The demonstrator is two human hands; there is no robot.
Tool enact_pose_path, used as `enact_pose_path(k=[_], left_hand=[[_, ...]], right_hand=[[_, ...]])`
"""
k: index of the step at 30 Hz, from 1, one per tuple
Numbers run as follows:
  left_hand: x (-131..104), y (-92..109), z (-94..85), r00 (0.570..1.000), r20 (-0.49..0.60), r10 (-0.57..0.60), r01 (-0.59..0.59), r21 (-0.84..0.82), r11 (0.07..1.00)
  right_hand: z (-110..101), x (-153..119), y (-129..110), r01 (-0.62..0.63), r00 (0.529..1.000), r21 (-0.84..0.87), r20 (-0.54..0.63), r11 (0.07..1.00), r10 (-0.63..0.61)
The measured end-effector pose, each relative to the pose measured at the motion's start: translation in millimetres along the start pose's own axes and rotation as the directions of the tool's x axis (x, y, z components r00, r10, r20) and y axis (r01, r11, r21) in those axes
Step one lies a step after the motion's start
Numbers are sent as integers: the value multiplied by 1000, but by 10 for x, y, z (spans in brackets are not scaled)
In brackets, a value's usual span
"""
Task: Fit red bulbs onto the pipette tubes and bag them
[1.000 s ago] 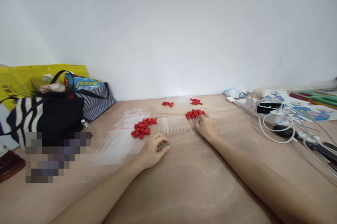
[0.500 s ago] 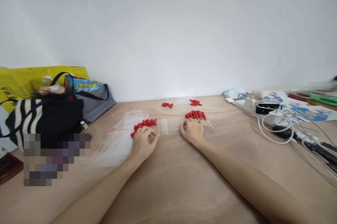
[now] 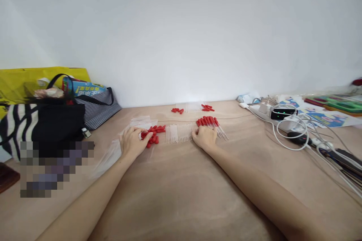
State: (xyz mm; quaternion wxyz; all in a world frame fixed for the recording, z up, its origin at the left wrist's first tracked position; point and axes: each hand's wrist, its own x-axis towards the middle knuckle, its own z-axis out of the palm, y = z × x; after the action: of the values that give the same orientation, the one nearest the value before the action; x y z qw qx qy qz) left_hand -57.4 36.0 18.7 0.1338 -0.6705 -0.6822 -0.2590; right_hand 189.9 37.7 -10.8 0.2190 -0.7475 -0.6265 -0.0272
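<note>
From the head view, with twelve o'clock straight ahead of you, your right hand (image 3: 205, 136) at twelve to one is curled knuckles-up, hiding its own fingertips and the lower parts of some red-ended sticks (image 3: 207, 120); whether it grips any, you cannot tell. Your left hand (image 3: 132, 141), toward eleven, is partly open, thumb and forefinger curved at the heap of red bulbs (image 3: 154, 135); a hold on one cannot be made out. That hand also covers part of the clear plastic bags (image 3: 106, 160). A pixelated patch masks something at ten, and the picture's left edge cuts off the yellow bag (image 3: 17, 82).

Your clear bags lie flat, contents unclear. At ten, a blue printed packet (image 3: 85, 88) shows by the finely striped bag (image 3: 98, 109), behind the black bag (image 3: 60, 128) with white stripes.

At twelve, your slim clear sticks (image 3: 179, 134) lie side by side in a row on the table (image 3: 169, 195), between the glossy red bulbs and the red-ended sticks, which fan out toward one. Farther off at twelve lie more clear sticks (image 3: 193, 107), flanked by small red pieces (image 3: 177, 110). White cables (image 3: 278, 137) loop at two.
</note>
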Motion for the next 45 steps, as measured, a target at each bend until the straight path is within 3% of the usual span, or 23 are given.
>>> enact_pose_path(k=[5,8,11,15,18,21,25,27,29,36,45], left_hand=[[-39,37,-65,992,-129,13,-24,-79,997],[-180,192,-109,984,-161,78,-124,-297,947],[-389,416,-110,976,0,216,-182,-536,824],[-578,598,-84,878,227,421,-188,-644,742],[-597,591,-82,859,268,436,-169,-655,736],[-580,545,-90,840,240,487,-233,-651,723],[-571,533,-90,800,230,554,-313,-628,712],[-569,553,-81,798,235,555,-319,-617,719],[-566,584,-71,804,233,548,-314,-616,723],[-585,680,-62,841,226,491,-229,-673,703],[-606,680,-24,837,228,498,-193,-728,657]], right_hand=[[-24,-1,-15,-17,999,-22,50,1000,18],[-21,0,-15,0,1000,-19,22,1000,0],[-11,-5,4,6,1000,13,-26,1000,-6],[-6,-59,101,106,986,143,-145,984,-85],[-28,-157,235,301,944,269,-220,915,-246],[-84,-290,389,442,896,389,-226,808,-381],[-172,-446,551,598,788,460,-187,656,-587],[-195,-489,587,644,744,452,-183,617,-642],[-201,-511,585,661,731,420,-176,621,-660],[-223,-569,422,645,759,312,-158,697,-632],[-279,-599,361,665,741,282,-141,691,-656]])
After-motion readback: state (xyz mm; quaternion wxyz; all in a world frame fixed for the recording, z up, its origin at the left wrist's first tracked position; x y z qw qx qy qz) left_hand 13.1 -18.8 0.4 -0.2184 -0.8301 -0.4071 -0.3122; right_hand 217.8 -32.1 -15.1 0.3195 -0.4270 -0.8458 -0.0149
